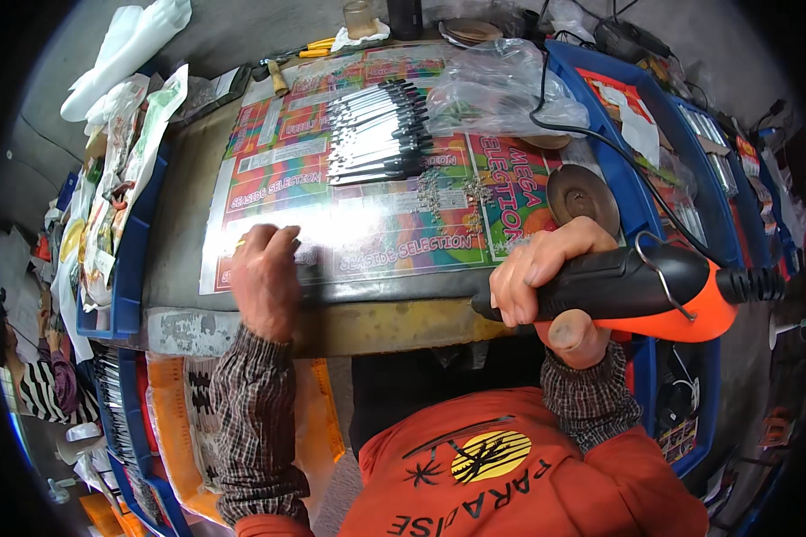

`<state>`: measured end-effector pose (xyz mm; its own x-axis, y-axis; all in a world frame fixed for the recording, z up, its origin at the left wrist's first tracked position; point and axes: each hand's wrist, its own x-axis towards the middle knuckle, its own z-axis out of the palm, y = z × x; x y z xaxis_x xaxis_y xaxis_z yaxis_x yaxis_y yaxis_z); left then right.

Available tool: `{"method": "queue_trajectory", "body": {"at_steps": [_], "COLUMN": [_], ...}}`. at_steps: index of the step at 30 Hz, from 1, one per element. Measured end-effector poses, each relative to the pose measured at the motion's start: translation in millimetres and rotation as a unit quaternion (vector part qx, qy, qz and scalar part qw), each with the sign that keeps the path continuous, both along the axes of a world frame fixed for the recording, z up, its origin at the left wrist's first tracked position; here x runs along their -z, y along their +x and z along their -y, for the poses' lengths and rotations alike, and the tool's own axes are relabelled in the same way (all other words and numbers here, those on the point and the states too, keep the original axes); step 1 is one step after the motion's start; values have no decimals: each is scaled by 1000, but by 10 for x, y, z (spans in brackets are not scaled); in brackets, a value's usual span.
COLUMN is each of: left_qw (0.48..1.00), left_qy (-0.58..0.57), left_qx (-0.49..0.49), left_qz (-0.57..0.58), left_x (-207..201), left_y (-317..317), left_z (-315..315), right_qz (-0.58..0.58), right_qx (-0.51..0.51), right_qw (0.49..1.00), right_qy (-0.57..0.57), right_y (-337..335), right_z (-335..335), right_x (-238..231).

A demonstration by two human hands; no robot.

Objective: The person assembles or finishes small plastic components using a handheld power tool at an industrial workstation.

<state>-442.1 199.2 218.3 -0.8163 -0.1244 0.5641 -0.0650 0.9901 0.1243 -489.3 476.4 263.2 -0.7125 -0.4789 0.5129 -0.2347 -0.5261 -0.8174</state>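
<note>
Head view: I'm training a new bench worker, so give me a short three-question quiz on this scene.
1. True or false: the right hand grips an orange and black power tool.
2. The left hand rests on: A) the colourful printed sheet B) the blue bin C) the clear plastic bag
3. Fill in: the row of slim metal pieces with black ends lies on the ____ half of the sheet.

Key: 1 true; 2 A; 3 far
</note>
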Motion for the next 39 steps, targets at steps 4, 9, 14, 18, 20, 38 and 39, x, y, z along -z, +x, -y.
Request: {"method": "queue_trajectory", "body": {"at_steps": [4,9,14,18,20,38,39], "left_qw": [995,991,988,990,991,961,961], "left_qy": [30,-3,3,-41,-38,142,143], "left_qx": [93,129,150,132,124,194,193], "left_qz": [-16,-25,-31,-18,-19,-139,-138], "left_x": [-77,-56,32,91,136,-151,-156], "left_y": [-470,-988,-1282,-1358,-1383,-934,-867], "left_z": [-314,-545,-657,-670,-665,-616,-621], "right_qz": [-43,-2,24,34,33,-6,-5], "right_qx": [-14,-33,-22,-5,-4,170,170], "right_qw": [999,997,995,997,997,984,984], "right_qy": [-2,-67,-91,-71,-67,-48,-47], "right_y": [-115,-146,-133,-151,-155,-323,-336], "right_z": [-63,-45,-71,-125,-137,-16,-8], "right_x": [85,125,113,132,141,187,201]}}
